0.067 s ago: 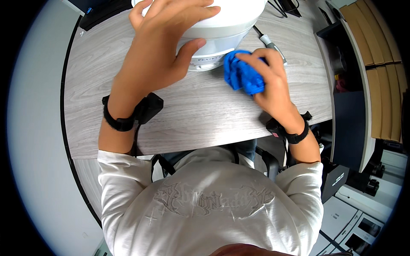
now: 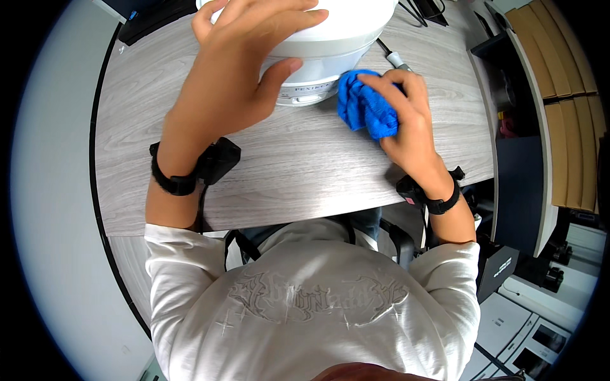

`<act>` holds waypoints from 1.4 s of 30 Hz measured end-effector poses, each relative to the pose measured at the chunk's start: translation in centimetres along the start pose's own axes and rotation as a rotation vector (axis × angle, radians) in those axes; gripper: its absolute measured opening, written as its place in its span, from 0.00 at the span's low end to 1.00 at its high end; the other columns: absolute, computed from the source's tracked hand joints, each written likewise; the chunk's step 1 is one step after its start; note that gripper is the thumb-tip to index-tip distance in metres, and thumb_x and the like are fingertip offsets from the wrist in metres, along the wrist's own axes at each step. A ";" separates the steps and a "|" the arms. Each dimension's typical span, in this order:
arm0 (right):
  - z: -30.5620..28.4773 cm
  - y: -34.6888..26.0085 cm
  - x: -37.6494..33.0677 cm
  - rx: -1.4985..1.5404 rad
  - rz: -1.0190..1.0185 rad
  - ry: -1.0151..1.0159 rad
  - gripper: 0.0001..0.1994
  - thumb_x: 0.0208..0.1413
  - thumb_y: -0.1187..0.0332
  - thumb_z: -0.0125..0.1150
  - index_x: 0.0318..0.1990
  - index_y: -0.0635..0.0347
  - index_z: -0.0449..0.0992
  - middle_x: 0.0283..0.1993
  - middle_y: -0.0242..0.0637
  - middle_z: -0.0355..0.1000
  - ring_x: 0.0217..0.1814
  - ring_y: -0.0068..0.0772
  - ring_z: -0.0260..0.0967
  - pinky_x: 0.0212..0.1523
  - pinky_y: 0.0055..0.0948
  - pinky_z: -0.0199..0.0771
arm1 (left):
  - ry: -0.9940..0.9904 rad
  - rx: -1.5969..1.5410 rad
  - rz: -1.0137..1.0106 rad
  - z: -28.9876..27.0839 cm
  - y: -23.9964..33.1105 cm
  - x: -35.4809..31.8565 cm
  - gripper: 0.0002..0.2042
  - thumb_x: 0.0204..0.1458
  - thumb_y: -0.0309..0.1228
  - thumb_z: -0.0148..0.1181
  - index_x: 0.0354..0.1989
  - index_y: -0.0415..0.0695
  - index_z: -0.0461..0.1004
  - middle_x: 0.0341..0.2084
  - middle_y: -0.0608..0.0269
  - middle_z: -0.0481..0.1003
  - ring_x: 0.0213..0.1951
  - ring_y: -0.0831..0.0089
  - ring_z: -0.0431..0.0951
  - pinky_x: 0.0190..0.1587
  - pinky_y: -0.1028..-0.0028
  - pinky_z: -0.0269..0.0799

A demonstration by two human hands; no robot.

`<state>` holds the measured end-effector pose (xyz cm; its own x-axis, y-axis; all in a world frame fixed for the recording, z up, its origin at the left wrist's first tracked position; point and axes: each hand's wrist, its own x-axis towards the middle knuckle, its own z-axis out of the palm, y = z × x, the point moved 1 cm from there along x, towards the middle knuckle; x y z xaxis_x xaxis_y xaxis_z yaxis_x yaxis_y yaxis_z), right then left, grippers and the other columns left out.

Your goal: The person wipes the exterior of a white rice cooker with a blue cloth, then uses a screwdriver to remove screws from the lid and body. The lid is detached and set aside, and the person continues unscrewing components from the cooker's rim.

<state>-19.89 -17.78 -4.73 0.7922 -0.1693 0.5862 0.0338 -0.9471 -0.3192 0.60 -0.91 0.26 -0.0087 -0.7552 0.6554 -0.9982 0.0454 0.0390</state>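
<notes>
Grasping a crumpled blue cloth (image 2: 365, 106), the right hand (image 2: 410, 119) sits between one and two o'clock from the centre of the view, its thumb below the bundle and its fingers curled over the top. The cloth lies at one o'clock, just beside the lower wall of a rounded white container (image 2: 330, 49), which stands at twelve o'clock with its far side cut off by the upper edge. At eleven o'clock the left hand (image 2: 236, 73) is unclenched, fingers spread over the container's top and thumb in front of its wall; whether the palm presses down is hard to tell from above. Beyond the cloth, also at one o'clock, a grey handle (image 2: 396, 61) lies on the wood-grain desk (image 2: 292, 165), with a dark thin end pointing toward the container. A black strap (image 2: 175, 185) circles the left wrist at nine o'clock, and a black wristband (image 2: 445, 204) circles the right at three. Brown cardboard boxes (image 2: 565, 152) stand farther out toward three o'clock, while a white shirt (image 2: 318, 267) fills six o'clock.
</notes>
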 end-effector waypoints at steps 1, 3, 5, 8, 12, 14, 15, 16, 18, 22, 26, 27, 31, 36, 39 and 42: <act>-0.1 0.2 0.1 -0.025 0.005 0.019 0.35 0.29 0.88 0.67 0.53 0.53 0.80 0.46 0.41 0.69 0.47 0.46 0.65 0.46 0.38 0.69 | -0.011 -0.007 -0.005 -0.2 -0.1 0.1 0.25 0.47 0.26 0.69 0.57 0.54 0.78 0.58 0.65 0.76 0.61 0.63 0.71 0.64 0.57 0.50; 0.1 0.7 0.1 -0.047 0.040 -0.008 0.35 0.31 0.89 0.63 0.54 0.54 0.80 0.47 0.43 0.68 0.50 0.47 0.65 0.51 0.39 0.69 | -0.034 -0.021 -0.016 -0.5 -0.2 0.3 0.26 0.46 0.25 0.68 0.58 0.54 0.77 0.60 0.65 0.75 0.62 0.62 0.70 0.65 0.57 0.50; 0.4 0.9 0.2 -0.049 0.038 -0.016 0.35 0.31 0.88 0.63 0.54 0.54 0.80 0.47 0.43 0.68 0.50 0.47 0.65 0.51 0.39 0.69 | -0.020 -0.004 -0.043 -0.6 -0.1 0.3 0.27 0.47 0.26 0.68 0.59 0.54 0.77 0.60 0.66 0.75 0.63 0.62 0.70 0.65 0.58 0.51; 0.9 0.9 0.2 -0.039 -0.003 -0.002 0.34 0.29 0.86 0.67 0.52 0.53 0.81 0.45 0.42 0.69 0.47 0.47 0.65 0.46 0.38 0.69 | -0.019 0.002 -0.055 -0.2 0.0 0.3 0.26 0.48 0.27 0.68 0.60 0.55 0.76 0.60 0.66 0.75 0.63 0.62 0.70 0.65 0.57 0.51; 1.1 -0.3 0.5 -0.020 -0.044 -0.005 0.33 0.28 0.85 0.68 0.51 0.55 0.81 0.44 0.43 0.68 0.46 0.47 0.65 0.46 0.38 0.68 | -0.020 0.023 -0.040 0.0 -0.3 0.1 0.26 0.48 0.29 0.68 0.59 0.55 0.76 0.60 0.66 0.75 0.63 0.63 0.70 0.65 0.57 0.51; 1.1 -1.2 0.9 -0.017 -0.061 -0.019 0.32 0.28 0.84 0.68 0.50 0.56 0.81 0.44 0.44 0.68 0.46 0.48 0.65 0.46 0.38 0.68 | -0.016 0.030 -0.040 0.1 -0.3 0.1 0.26 0.48 0.30 0.68 0.59 0.56 0.77 0.60 0.67 0.75 0.63 0.63 0.70 0.65 0.57 0.50; 1.2 -1.6 1.0 -0.025 -0.063 -0.029 0.32 0.28 0.84 0.68 0.50 0.57 0.81 0.43 0.44 0.68 0.46 0.48 0.64 0.46 0.38 0.68 | -0.013 0.034 -0.039 0.1 -0.3 0.0 0.26 0.48 0.30 0.68 0.59 0.56 0.77 0.60 0.67 0.75 0.63 0.63 0.70 0.65 0.57 0.50; 1.3 -1.8 1.1 -0.035 -0.068 -0.037 0.32 0.28 0.83 0.68 0.50 0.57 0.81 0.43 0.44 0.68 0.46 0.48 0.64 0.46 0.38 0.68 | -0.015 0.033 -0.041 0.1 -0.3 0.0 0.26 0.48 0.30 0.68 0.59 0.56 0.77 0.60 0.67 0.75 0.63 0.64 0.70 0.65 0.57 0.50; 1.4 -1.6 1.1 -0.029 -0.059 -0.033 0.31 0.29 0.84 0.67 0.50 0.56 0.82 0.43 0.44 0.67 0.45 0.47 0.64 0.46 0.38 0.67 | -0.017 0.033 -0.046 0.0 -0.3 0.0 0.25 0.48 0.31 0.68 0.59 0.56 0.77 0.60 0.67 0.75 0.63 0.64 0.70 0.65 0.58 0.50; 0.9 0.6 0.8 -0.065 -0.013 -0.027 0.32 0.30 0.85 0.67 0.50 0.54 0.82 0.43 0.43 0.68 0.45 0.46 0.64 0.46 0.38 0.68 | -0.023 0.009 -0.037 -0.2 -0.6 0.1 0.25 0.48 0.31 0.68 0.59 0.56 0.77 0.60 0.67 0.75 0.62 0.64 0.70 0.65 0.58 0.50; 0.7 0.9 0.6 -0.079 0.024 -0.063 0.30 0.32 0.85 0.67 0.50 0.54 0.82 0.43 0.42 0.68 0.46 0.46 0.64 0.45 0.38 0.68 | -0.007 0.011 -0.034 0.0 -0.6 -0.1 0.25 0.48 0.32 0.69 0.59 0.55 0.77 0.60 0.68 0.75 0.62 0.65 0.70 0.65 0.58 0.50; 0.6 0.7 0.6 -0.058 0.014 -0.056 0.31 0.31 0.85 0.66 0.50 0.54 0.82 0.43 0.42 0.68 0.46 0.46 0.64 0.45 0.38 0.68 | -0.004 0.013 -0.032 0.0 -0.7 -0.1 0.25 0.48 0.32 0.69 0.59 0.55 0.77 0.60 0.68 0.75 0.62 0.65 0.70 0.65 0.59 0.50; 0.9 -0.9 1.1 0.014 -0.023 -0.047 0.32 0.29 0.85 0.65 0.50 0.54 0.82 0.43 0.43 0.67 0.46 0.47 0.64 0.45 0.38 0.68 | -0.020 0.033 -0.043 -0.1 -0.3 0.3 0.25 0.48 0.33 0.69 0.59 0.56 0.77 0.60 0.68 0.75 0.62 0.65 0.71 0.64 0.59 0.50; 1.5 -1.6 1.2 0.035 -0.025 -0.067 0.32 0.28 0.86 0.63 0.49 0.54 0.82 0.44 0.44 0.67 0.46 0.49 0.64 0.44 0.38 0.68 | -0.016 0.036 -0.047 -0.2 -0.3 0.3 0.25 0.49 0.36 0.69 0.59 0.57 0.77 0.59 0.70 0.76 0.61 0.66 0.72 0.63 0.59 0.50; 0.5 -0.8 1.3 0.001 -0.014 -0.085 0.33 0.29 0.87 0.62 0.50 0.54 0.82 0.43 0.43 0.66 0.46 0.48 0.64 0.44 0.37 0.69 | -0.002 0.043 -0.018 0.0 -0.8 0.1 0.25 0.48 0.39 0.70 0.58 0.58 0.79 0.59 0.70 0.77 0.60 0.67 0.72 0.62 0.60 0.51; 0.1 0.2 1.0 -0.004 0.048 -0.074 0.33 0.29 0.87 0.62 0.51 0.54 0.81 0.43 0.42 0.66 0.46 0.47 0.64 0.45 0.37 0.69 | 0.008 0.075 -0.036 0.4 -0.6 0.1 0.25 0.46 0.42 0.71 0.57 0.59 0.79 0.58 0.72 0.77 0.60 0.69 0.72 0.60 0.61 0.53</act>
<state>-19.03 -18.07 -4.32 0.8357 -0.1944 0.5136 -0.0079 -0.9394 -0.3427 1.13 -1.24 0.03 0.0277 -0.7504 0.6604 -0.9995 -0.0312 0.0065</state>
